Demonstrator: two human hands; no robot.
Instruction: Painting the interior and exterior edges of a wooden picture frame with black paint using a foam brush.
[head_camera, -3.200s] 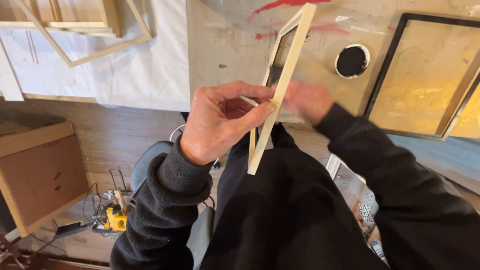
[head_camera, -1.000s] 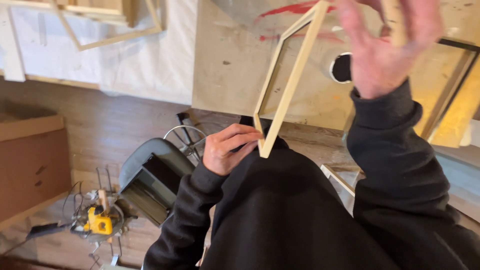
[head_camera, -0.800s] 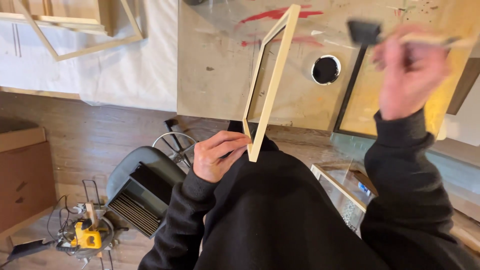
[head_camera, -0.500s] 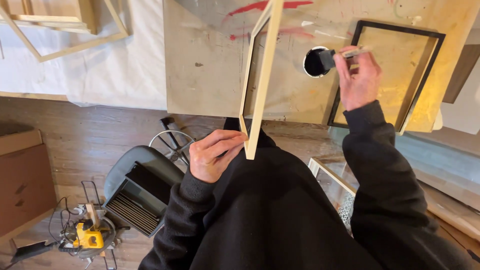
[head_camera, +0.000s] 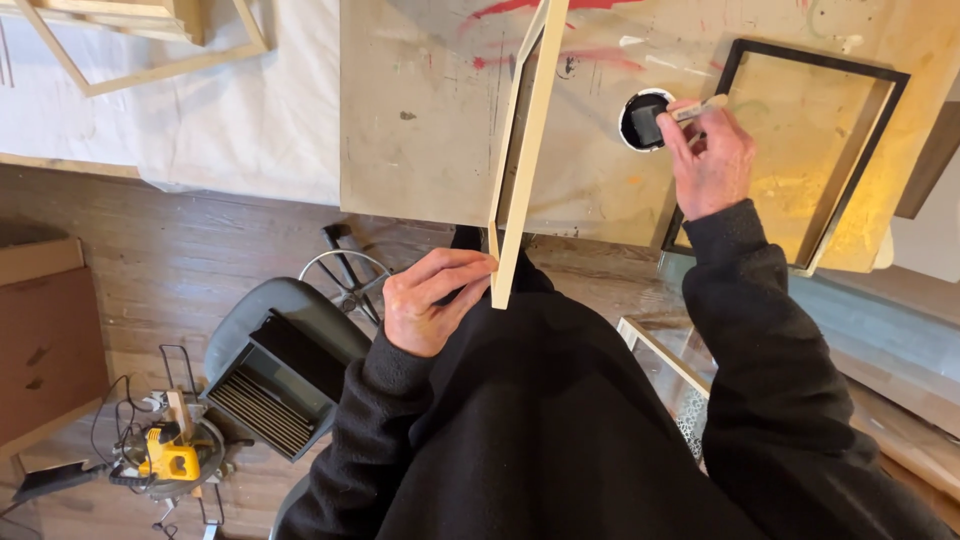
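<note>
My left hand (head_camera: 435, 300) pinches the near corner of a bare pale wooden frame (head_camera: 527, 130), which stands on edge and reaches away over the paint-stained board (head_camera: 430, 120). My right hand (head_camera: 708, 160) grips a foam brush (head_camera: 660, 118) by its handle. The brush's black head sits inside a small round cup of black paint (head_camera: 640, 108) on the board. A second frame, painted black (head_camera: 800, 150), lies flat to the right of the cup, just beyond my right hand.
White sheeting (head_camera: 200, 110) with more bare wooden frames (head_camera: 150, 40) lies at the back left. On the wooden floor are a dark chair (head_camera: 270, 370), a yellow power saw (head_camera: 170, 455) and a cardboard box (head_camera: 40, 330). A glass-topped piece (head_camera: 670, 370) stands at my right.
My right hand came down from in front of the camera with the foam brush and put its head into the paint cup. My left hand slid from the frame's side to its near corner.
</note>
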